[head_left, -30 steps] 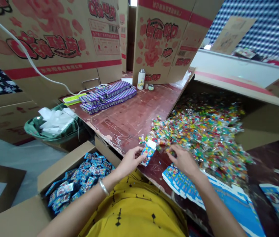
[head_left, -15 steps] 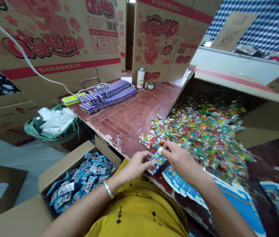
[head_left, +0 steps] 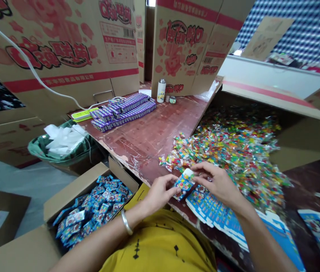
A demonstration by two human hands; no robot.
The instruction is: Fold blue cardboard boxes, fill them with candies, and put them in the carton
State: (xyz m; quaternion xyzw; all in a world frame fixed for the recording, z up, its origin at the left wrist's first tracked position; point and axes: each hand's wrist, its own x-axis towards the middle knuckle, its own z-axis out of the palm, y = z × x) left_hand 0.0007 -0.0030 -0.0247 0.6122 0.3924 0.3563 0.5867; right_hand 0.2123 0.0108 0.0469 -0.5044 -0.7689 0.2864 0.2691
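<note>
In my left hand is a small blue printed candy box, pinched by its left side between thumb and fingers. Its white top flap points up and away from me. My right hand grips the upper right edge of the same box with thumb and fingertips. Below that hand, a fanned row of flat blue candy boxes lies along the table's near edge, partly covered by my right forearm. A large heap of clear-wrapped colourful candies spreads just beyond my hands.
A carton of blue candy boxes stands open at lower left, beside a green-lined bin. Purple boxes stand in rows on the red table, near a white bottle. A tipped carton surrounds the candies.
My right hand has shifted slightly right from the candy box's top to its upper right edge, uncovering the white flap. My left hand keeps holding the box.
</note>
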